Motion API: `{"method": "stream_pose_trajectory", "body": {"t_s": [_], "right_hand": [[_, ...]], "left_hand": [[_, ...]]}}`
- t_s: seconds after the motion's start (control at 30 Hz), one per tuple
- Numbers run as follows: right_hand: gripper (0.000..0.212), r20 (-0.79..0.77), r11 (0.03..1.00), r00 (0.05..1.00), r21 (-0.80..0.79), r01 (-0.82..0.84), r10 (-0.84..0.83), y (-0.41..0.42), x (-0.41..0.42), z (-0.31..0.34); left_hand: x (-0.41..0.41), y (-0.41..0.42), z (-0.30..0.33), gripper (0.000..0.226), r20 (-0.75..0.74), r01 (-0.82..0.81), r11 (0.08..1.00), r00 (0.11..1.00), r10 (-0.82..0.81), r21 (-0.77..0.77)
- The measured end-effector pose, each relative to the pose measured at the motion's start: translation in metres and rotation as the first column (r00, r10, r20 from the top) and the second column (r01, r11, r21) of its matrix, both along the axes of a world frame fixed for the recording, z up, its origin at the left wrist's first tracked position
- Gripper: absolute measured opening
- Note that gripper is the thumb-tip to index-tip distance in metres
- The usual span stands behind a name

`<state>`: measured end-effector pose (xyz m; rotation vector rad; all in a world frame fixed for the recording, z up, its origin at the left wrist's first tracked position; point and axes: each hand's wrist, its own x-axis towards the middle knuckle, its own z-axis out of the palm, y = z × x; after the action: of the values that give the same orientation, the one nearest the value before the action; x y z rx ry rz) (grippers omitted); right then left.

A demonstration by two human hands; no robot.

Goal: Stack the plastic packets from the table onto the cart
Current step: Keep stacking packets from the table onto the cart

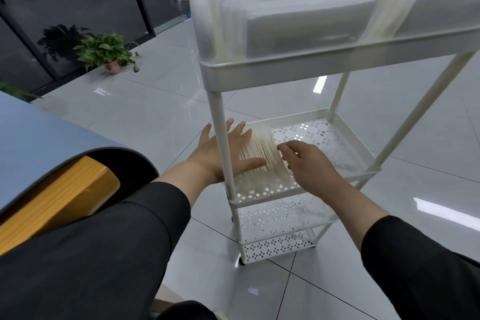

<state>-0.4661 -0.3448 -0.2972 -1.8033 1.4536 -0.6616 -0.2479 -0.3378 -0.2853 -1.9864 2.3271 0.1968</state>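
Note:
A white three-tier cart (pixel 285 70) stands in front of me. Its top tray is packed with upright clear plastic packets (pixel 298 15). A short row of packets (pixel 262 153) stands on the perforated middle shelf (pixel 319 135). My left hand (pixel 220 150) lies flat, fingers spread, against the left side of that row, partly behind the cart's front post. My right hand (pixel 309 163) rests on the row's right side with fingers curled over the packet tops. Whether either hand grips the packets is not clear.
The blue-topped table (pixel 39 143) with a yellow wooden edge is at my left. A potted plant (pixel 109 54) stands on the tiled floor by a dark glass wall. The cart's bottom shelf (pixel 278 247) holds nothing I can see.

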Motion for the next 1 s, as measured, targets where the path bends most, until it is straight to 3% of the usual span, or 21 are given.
{"method": "stream_pose_trajectory", "body": {"t_s": [0.1,0.23,0.4,0.53,0.63,0.83,1.0], "right_hand": [[0.029,-0.009,1.0,1.0,0.001,0.004,-0.004,-0.005,-0.001,-0.001],[0.025,-0.015,0.998,0.998,-0.042,0.057,-0.058,-0.015,0.001,0.0],[0.035,0.036,0.997,0.999,-0.076,0.018,-0.015,-0.033,0.006,0.009],[0.041,0.109,0.999,0.994,0.041,-0.03,0.025,-0.045,0.014,0.012],[0.032,0.182,0.993,0.983,0.103,-0.048,0.029,-0.047,0.018,0.008],[0.048,0.04,0.997,0.996,-0.029,-0.078,0.079,-0.031,0.014,0.011],[0.051,0.011,0.993,0.999,-0.108,-0.051,0.052,-0.014,0.004,0.02]], "left_hand": [[0.0,-0.002,0.0,0.105,-0.046,-0.01,1.0,0.999,0.01,-0.004],[0.005,-0.003,-0.003,0.081,-0.178,-0.073,0.996,0.982,0.063,-0.047],[0.013,0.0,-0.007,0.064,-0.243,-0.131,0.985,0.965,0.101,-0.111],[0.014,0.003,-0.005,0.06,-0.33,-0.159,0.983,0.936,0.121,-0.091],[0.015,0.008,0.001,0.056,-0.372,-0.169,0.984,0.919,0.133,-0.064],[0.003,0.033,0.027,0.045,-0.455,-0.302,0.949,0.86,0.23,-0.091],[0.005,0.069,0.033,0.046,-0.522,-0.321,0.943,0.822,0.228,-0.093]]}}
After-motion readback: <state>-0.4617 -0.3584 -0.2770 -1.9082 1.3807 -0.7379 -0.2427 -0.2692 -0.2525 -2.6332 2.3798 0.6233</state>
